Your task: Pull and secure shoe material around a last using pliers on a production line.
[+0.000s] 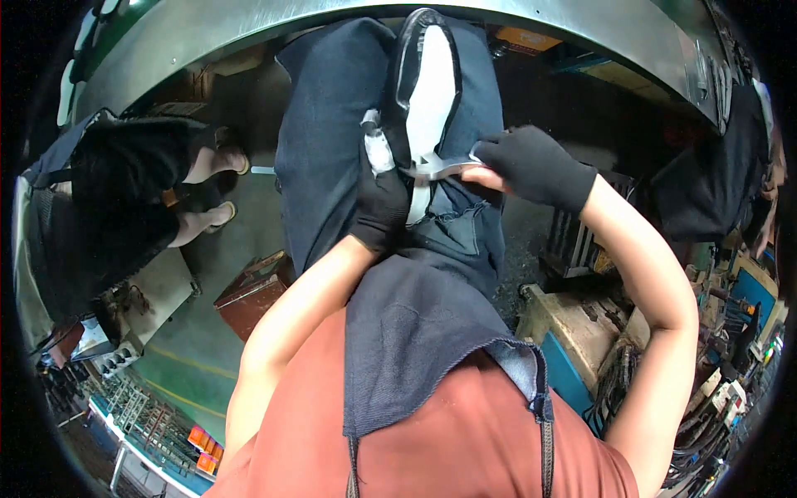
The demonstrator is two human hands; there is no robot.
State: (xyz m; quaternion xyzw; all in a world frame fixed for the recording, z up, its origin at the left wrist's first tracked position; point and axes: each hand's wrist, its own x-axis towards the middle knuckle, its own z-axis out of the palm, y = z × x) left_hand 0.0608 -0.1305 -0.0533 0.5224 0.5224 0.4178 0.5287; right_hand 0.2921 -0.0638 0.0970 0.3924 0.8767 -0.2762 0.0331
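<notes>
A black shoe upper (pixel 434 79) lies bottom up along my lap, its toe pointing away and its long white underside showing. My left hand (pixel 383 195), in a black glove with white wrapping on the thumb, is closed around the near part of the shoe from the left. Gloved in black with bare fingertips, my right hand (pixel 535 170) grips a shiny metal hand tool (pixel 448 166). The tool's far end touches or overlies the white underside near the heel; blur and my fingers hide its exact kind.
A metal bench edge (pixel 274 21) curves just beyond my knees. A brown box (pixel 253 290) stands on the floor at left, near another person's legs (pixel 203 166). At right are a worn machine (pixel 577 319) and tangled cables (pixel 618 382). A denim apron (pixel 423 349) covers my lap.
</notes>
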